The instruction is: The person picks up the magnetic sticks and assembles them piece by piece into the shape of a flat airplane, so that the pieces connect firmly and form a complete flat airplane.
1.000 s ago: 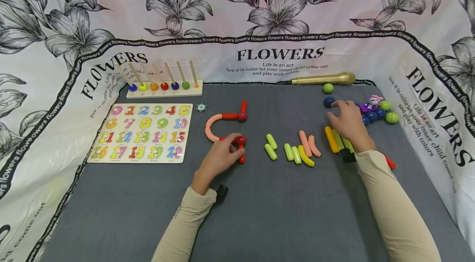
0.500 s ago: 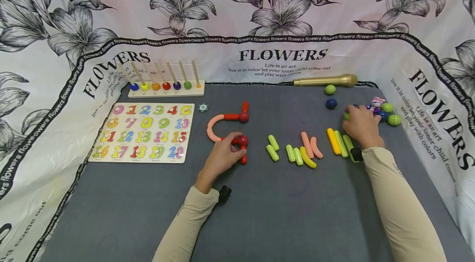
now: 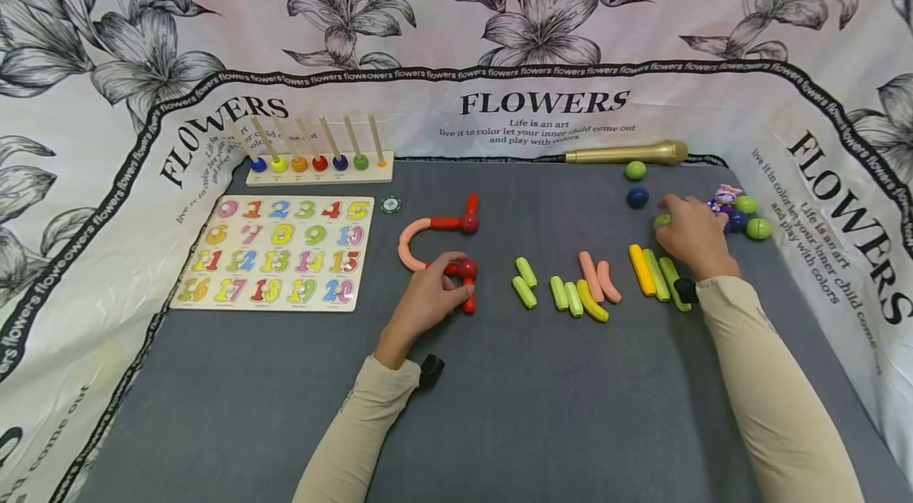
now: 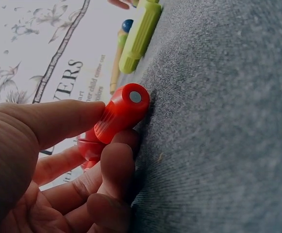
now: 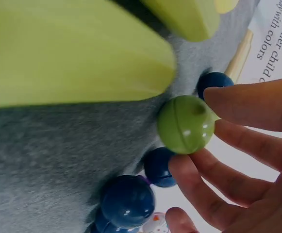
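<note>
My left hand (image 3: 428, 295) pinches a short red magnetic stick (image 4: 121, 114) between thumb and fingers. The stick joins a red ball (image 3: 467, 269), part of a C-shaped assembly with a curved pink piece (image 3: 408, 245), another red ball (image 3: 468, 222) and more red sticks. At the right of the table, my right hand (image 3: 693, 238) grips a glossy green ball (image 5: 185, 124) between thumb and fingertips. Dark blue balls (image 5: 127, 201) lie beyond its fingers, partly hidden by the hand in the head view. A small purple figure (image 3: 723, 198) stands among them.
Light green sticks (image 3: 524, 293), pink sticks (image 3: 589, 276) and a yellow curve (image 3: 592, 302) lie between the hands. Longer yellow (image 3: 641, 271) and green sticks sit near the right wrist. A number board (image 3: 274, 253), peg stand (image 3: 318, 170) and gold microphone (image 3: 628, 153) are farther out.
My right hand has left the blue ball, moved right to the green ball and taken hold of it, then shifted slightly left with it. The left hand keeps its grip.
</note>
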`<state>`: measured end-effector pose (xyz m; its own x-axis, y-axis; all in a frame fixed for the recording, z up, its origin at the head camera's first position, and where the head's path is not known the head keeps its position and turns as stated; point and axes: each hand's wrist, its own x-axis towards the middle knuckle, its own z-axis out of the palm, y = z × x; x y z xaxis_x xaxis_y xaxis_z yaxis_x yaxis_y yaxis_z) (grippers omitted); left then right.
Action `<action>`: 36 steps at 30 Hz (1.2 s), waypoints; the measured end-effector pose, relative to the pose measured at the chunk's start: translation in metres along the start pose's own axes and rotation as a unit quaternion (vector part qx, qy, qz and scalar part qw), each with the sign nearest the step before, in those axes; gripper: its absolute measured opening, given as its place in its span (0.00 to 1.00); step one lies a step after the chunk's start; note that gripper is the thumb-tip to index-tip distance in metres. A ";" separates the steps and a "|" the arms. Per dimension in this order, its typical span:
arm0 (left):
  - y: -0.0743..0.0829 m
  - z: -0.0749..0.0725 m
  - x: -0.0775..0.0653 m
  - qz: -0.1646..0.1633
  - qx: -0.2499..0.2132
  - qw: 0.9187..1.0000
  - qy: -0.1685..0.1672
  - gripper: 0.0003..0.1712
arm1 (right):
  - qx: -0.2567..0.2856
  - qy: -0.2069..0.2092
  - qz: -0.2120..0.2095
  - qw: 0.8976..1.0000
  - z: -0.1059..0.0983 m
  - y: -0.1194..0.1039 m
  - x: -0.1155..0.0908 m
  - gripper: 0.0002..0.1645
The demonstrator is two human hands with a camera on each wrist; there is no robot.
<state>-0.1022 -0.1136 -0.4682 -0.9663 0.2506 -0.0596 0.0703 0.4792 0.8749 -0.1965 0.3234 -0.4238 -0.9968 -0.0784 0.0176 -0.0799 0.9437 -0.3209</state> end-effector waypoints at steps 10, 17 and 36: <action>-0.001 0.001 0.000 -0.009 -0.012 1.000 -0.012 0.32 | -0.008 -0.018 -0.050 0.999 0.007 -0.012 0.018 0.31; -0.001 0.002 -0.001 -0.014 -0.014 1.000 -0.007 0.32 | -0.004 -0.048 -0.062 0.997 0.010 -0.025 0.027 0.28; -0.002 -0.003 0.000 -0.007 -0.013 1.000 -0.008 0.31 | -0.012 -0.114 -0.075 0.991 0.011 -0.033 0.051 0.24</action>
<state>-0.1030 -0.1168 -0.4683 -0.9628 0.2578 -0.0804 0.0493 0.4604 0.8863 -0.2443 0.2842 -0.4230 -0.9462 -0.2861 -0.1510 -0.2301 0.9232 -0.3077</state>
